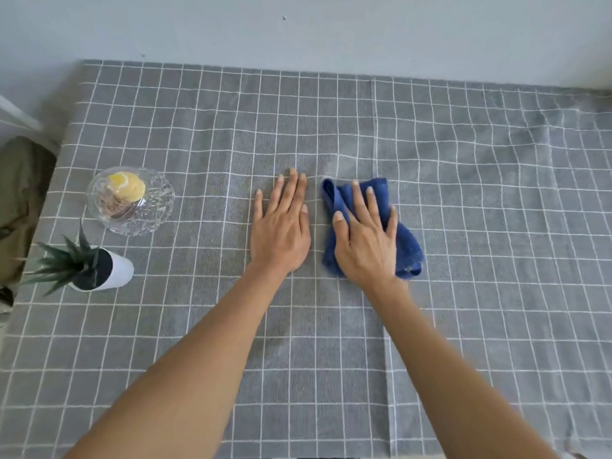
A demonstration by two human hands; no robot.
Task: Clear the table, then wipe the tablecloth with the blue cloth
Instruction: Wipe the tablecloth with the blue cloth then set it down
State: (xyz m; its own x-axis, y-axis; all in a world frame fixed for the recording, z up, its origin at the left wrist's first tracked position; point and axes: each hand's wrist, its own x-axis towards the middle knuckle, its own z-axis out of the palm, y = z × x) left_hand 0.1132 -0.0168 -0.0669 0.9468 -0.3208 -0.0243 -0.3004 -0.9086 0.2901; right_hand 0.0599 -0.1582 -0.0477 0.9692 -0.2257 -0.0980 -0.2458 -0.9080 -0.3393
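A crumpled blue cloth [409, 241] lies on the grey checked tablecloth [480, 180], just right of the table's middle. My right hand [366, 240] presses flat on top of the cloth, fingers spread, covering its centre. Just to the left of it, my left hand [281, 228] rests palm down on the bare tablecloth with fingers together, holding nothing. A glass bowl [159, 207] with a yellow fruit [127, 186] in it sits at the left side. Below it stands a small green plant [66, 263] in a white pot [121, 270].
A pale wall runs along the table's far edge. Off the left edge lies some olive fabric [23, 193]. The tablecloth is wrinkled at the far right [563, 127].
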